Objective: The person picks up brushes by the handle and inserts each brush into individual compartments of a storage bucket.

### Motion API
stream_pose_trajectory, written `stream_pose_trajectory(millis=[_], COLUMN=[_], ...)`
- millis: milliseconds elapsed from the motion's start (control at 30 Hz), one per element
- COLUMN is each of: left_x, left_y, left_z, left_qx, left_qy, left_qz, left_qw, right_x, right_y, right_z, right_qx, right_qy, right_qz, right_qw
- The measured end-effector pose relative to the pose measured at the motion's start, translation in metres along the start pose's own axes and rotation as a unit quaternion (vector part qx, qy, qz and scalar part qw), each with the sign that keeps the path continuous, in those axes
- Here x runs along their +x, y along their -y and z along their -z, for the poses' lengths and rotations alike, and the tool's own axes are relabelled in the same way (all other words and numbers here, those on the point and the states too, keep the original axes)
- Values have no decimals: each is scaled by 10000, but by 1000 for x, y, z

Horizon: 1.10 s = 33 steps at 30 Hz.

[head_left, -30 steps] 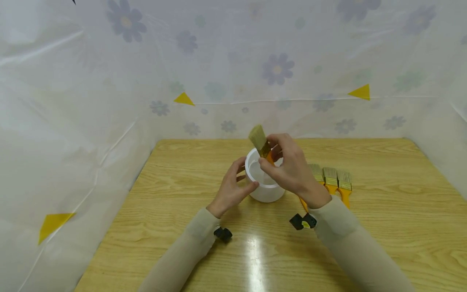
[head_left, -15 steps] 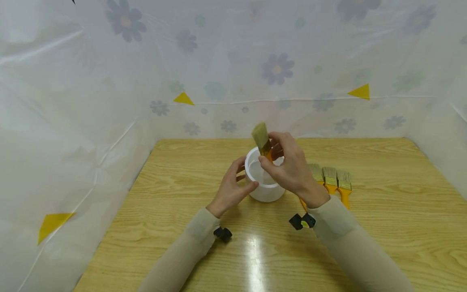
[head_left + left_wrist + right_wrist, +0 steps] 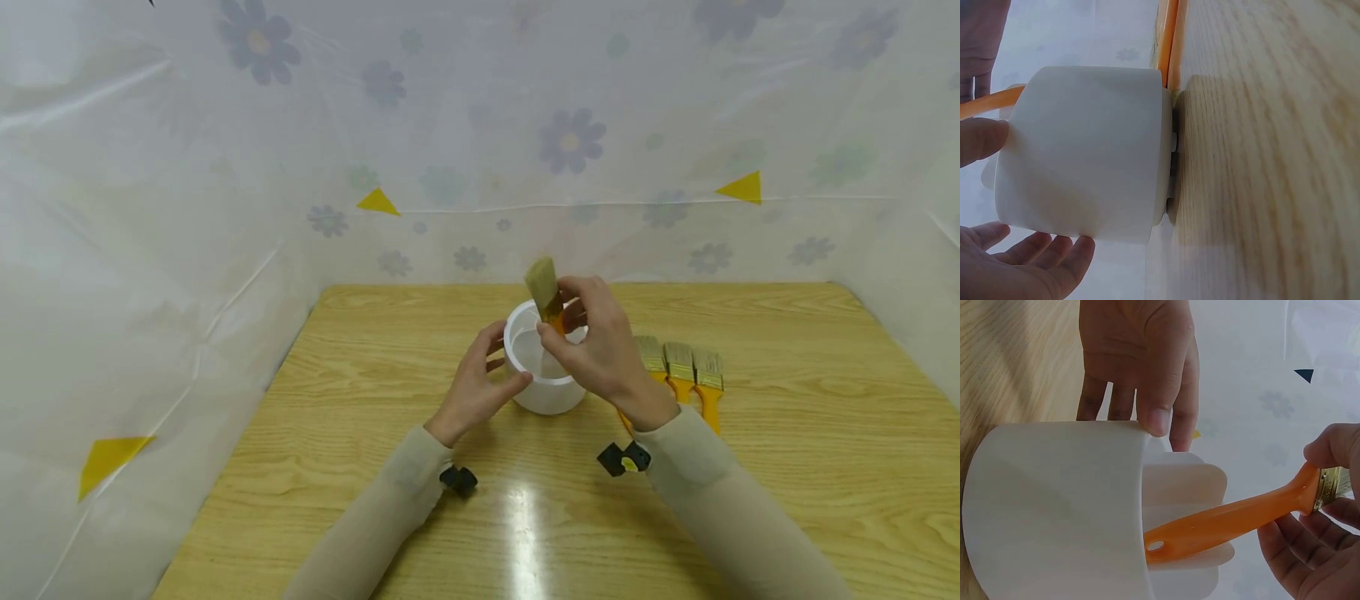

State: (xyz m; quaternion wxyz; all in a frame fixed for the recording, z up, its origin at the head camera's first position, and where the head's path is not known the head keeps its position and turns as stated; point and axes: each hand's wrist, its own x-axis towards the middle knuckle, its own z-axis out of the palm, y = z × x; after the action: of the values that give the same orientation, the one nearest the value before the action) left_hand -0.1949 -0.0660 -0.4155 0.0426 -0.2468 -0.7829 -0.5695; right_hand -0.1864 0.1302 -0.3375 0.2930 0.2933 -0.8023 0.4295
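Right grip (image 3: 600, 350) on brush (image 3: 542, 280) — handle-tip (image 3: 1175, 542) inside tub (image 3: 550, 398)

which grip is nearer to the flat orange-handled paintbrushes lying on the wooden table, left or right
Right. In the head view, the right grip is just left of those paintbrushes; the left grip is farther left, on the white cylindrical plastic container.

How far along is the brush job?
Done: no brush looks fully placed; none but the held one shows in the white tub, which the left hand grips.
In hand: the right hand holds one brush bristles up, its handle end at the tub's mouth.
Left: lowering that brush in, then probably the three brushes lying on the table.
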Motion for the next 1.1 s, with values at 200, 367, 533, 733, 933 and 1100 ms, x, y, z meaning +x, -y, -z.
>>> stream_pose_trajectory(millis=[200, 367, 533, 733, 933, 1100], left_x=[-1, -1, 0, -1, 0, 0], left_y=[-1, 0, 1, 1, 1, 1], left_z=[0, 0, 0, 0, 0, 0], left_qx=[-7, -16, -21, -8, 33, 44], left_qy=[-6, -26, -58, -55, -28, -24], left_qz=[17, 18, -39, -61, -36, -45], left_qw=[10000, 10000, 10000, 10000, 10000, 10000], right_x=[-3, -5, -8, -10, -12, -14], right_y=[0, -1, -2, -4, -5, -5], right_z=[0, 0, -1, -1, -2, -3], right_qx=[17, 4, -48, -122, -190, -365], right_qy=[61, 69, 60, 1, -65, -80], right_qz=[-152, -158, -148, -134, -90, -81], right_qw=[9999, 9999, 9999, 9998, 9998, 9993])
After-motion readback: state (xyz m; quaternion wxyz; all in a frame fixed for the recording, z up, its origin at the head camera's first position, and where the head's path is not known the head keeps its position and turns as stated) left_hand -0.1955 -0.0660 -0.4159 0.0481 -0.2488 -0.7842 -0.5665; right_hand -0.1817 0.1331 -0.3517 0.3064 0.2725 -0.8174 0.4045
